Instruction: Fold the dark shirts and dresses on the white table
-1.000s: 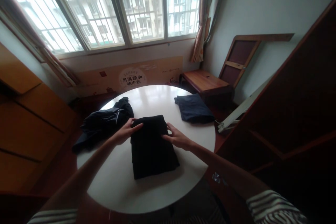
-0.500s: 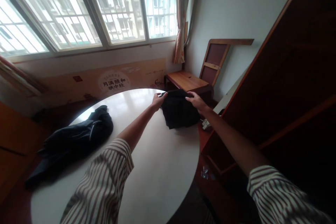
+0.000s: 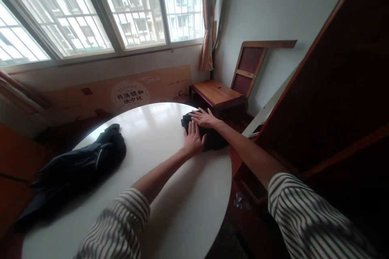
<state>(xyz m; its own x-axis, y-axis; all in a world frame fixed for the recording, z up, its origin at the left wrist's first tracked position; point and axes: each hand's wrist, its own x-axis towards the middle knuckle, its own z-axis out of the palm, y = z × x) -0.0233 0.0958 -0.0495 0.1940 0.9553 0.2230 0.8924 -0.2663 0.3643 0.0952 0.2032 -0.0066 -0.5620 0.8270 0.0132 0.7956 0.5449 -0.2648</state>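
Observation:
A bundle of black cloth, seemingly a folded garment [image 3: 214,139], lies near the far right edge of the white round table [image 3: 179,186]. My left hand [image 3: 194,141] rests flat on its near left part, fingers spread. Just beyond, my right hand [image 3: 205,119] also lies flat across its top, fingers stretched out towards the left. The two hands are close together and partly cover the cloth. On the table's left side a dark jacket-like garment [image 3: 82,162] with a thin pale line lies crumpled, away from both hands.
Behind the table stands a low wooden table [image 3: 217,92], with a wooden frame panel [image 3: 247,71] leaning at the wall. A large dark wooden piece of furniture [image 3: 328,121] rises close on the right. Small items [image 3: 238,200] lie on the floor beside the table.
Both hands have let go of the black cloth's far edge, which they were pinching, and now lie flat on top. The cloth sits lower and flatter. My view has shifted slightly.

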